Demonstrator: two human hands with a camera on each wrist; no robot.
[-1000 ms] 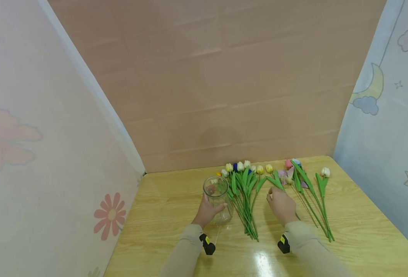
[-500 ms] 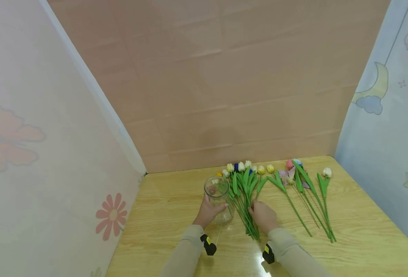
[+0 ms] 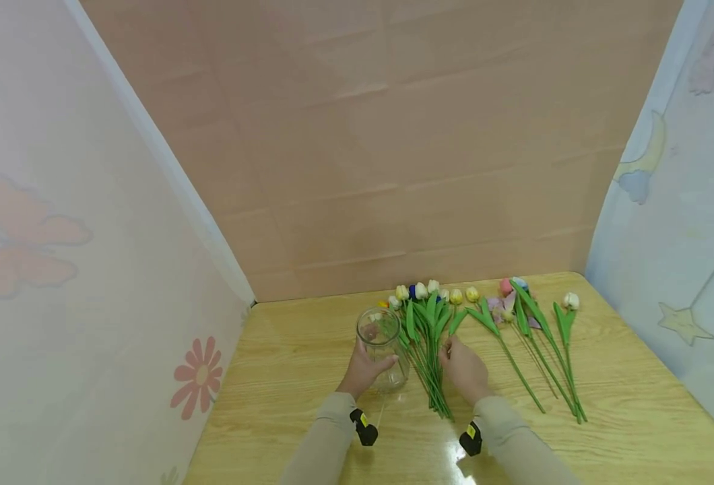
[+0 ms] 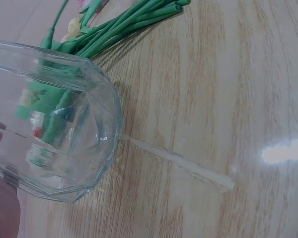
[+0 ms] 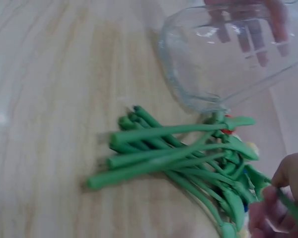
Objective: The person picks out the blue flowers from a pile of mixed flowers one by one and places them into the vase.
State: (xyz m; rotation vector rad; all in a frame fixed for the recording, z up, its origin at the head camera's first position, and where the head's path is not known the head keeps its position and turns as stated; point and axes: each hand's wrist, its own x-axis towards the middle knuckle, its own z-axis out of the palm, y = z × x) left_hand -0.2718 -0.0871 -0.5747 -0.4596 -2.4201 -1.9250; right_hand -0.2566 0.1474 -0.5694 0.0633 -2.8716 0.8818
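Note:
My left hand [image 3: 363, 370] grips a clear glass vase [image 3: 391, 377] around its side; the vase stands upright on the table. Seen from the left wrist, the faceted glass [image 4: 97, 144] shows flowers through its wall. Beside it lies a bunch of artificial tulips [image 3: 432, 377], with white, yellow and blue heads toward the back wall and green stems toward me. My right hand [image 3: 465, 369] is at the right edge of this bunch. In the right wrist view its fingertips [image 5: 273, 196] pinch a tulip's green stem [image 5: 292, 209]; that tulip's head is hidden there.
To the right lie more artificial flowers: a yellow tulip [image 3: 472, 294], a purple flower [image 3: 498, 308], a pink one [image 3: 506, 286] and a white tulip [image 3: 571, 301]. A brown wall covering [image 3: 393, 168] closes off the table's back edge, with printed cloths at both sides.
My right hand has moved left from the single yellow tulip to the bunch, then slightly up along its stems, and now pinches one. The left hand and vase have stayed in place.

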